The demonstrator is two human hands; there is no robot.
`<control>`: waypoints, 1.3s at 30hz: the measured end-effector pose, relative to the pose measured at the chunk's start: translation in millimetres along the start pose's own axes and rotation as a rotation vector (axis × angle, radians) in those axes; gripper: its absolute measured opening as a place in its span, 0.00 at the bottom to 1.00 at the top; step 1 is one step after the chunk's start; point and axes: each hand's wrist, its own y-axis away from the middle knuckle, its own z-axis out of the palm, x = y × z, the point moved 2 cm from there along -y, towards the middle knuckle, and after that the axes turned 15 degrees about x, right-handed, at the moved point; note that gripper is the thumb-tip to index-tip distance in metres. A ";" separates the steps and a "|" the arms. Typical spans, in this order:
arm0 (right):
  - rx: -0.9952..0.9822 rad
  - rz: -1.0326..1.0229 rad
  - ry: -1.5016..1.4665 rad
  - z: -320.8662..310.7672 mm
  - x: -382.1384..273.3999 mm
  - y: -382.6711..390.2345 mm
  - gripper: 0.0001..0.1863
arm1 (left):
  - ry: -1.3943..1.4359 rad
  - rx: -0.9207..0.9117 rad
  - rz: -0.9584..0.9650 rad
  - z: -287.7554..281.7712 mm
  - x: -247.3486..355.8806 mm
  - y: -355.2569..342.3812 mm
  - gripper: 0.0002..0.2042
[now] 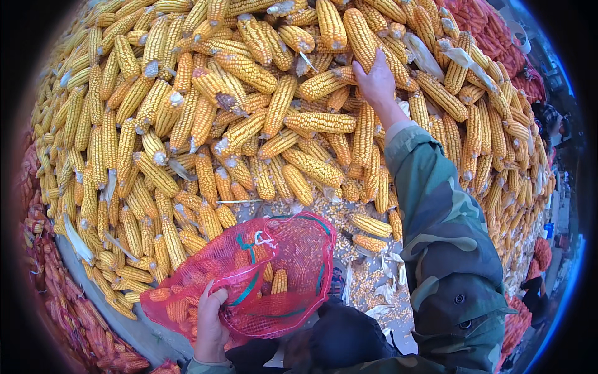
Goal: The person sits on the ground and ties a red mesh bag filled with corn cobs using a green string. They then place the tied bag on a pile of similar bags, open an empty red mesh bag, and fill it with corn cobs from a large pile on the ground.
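My left hand (210, 321) is closed on the rim of a red mesh bag (243, 311). The bag's mouth gapes, and a green strip runs along it. Several corn cobs (177, 308) lie inside it. At the upper part of the heap, my right hand (376, 84) is stretched out with thumb and fingers apart. It is at the lower end of a yellow corn cob (358, 34); how firmly it touches the cob, I cannot tell. Bare yellow cobs surround it, some with dry husk attached.
A big heap of corn cobs (149, 106) fills most of the view. Loose kernels and husk scraps (374, 290) litter the ground before me. Filled red mesh sacks (68, 311) lie at the left, with more red sacks (479, 31) at the upper right.
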 end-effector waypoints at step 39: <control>-0.589 -0.270 0.237 -32.2 -11.5 108.1 0.55 | 0.046 -0.066 0.048 10.6 -22.8 11.2 0.17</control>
